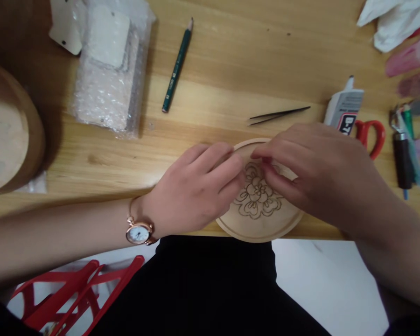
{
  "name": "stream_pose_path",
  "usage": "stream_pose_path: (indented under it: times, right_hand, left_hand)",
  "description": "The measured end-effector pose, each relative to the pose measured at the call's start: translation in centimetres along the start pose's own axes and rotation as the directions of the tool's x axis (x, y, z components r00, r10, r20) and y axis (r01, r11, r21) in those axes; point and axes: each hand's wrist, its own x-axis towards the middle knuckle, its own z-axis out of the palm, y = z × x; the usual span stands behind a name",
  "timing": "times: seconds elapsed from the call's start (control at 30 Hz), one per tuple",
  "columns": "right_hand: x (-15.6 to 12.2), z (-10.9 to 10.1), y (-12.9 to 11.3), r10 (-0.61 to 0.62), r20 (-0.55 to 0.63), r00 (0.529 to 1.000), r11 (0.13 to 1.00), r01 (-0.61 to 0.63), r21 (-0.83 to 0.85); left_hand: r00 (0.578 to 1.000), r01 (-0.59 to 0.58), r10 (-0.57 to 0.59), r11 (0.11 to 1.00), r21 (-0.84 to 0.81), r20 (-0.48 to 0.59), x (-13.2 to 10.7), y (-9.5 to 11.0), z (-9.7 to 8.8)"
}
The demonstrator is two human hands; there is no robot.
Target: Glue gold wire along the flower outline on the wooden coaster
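A round, pale wooden plate with a dark-lined flower drawing lies at the table's near edge. Over its left side is my left hand, fingers bent and closed, tips turned toward the flower. What they grip, if anything, is hidden. My right hand covers the plate's upper right, with thumb and fingertips pinched together just above the flower. Whatever sits in that pinch is too small to make out. Beyond the plate lie black tweezers, and a glue tube marked B-7 is partly behind my right hand.
Red-handled scissors and a black-handled tool lie on the right. A green pencil and a bubble-wrapped pack are farther left. A round wooden container stands at the left edge; white tissue is far right.
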Motion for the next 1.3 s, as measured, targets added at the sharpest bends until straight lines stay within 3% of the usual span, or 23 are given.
stream_pose_path:
  times: [0.4, 0.93, 1.3]
  right_hand:
    - [-2.1, 0.3, -1.4, 0.107, -0.082, 0.991, 0.994, -0.106, 0.021]
    - [-2.1, 0.3, -1.9, 0.130, -0.060, 0.990, 0.989, -0.125, 0.076]
    - [-1.7, -0.1, -1.7, 0.213, 0.007, 0.977, 0.943, -0.207, 0.262]
  left_hand:
    - [1.000, -0.001, 0.001, 1.000, 0.007, 0.006, 0.0, 0.1, 0.1]
    - [1.000, -0.001, 0.001, 1.000, 0.027, 0.012, -0.1, 0.1, 0.1]
    - [1.000, -0.004, 0.004, 0.999, 0.038, 0.002, -0.1, 0.1, 0.1]
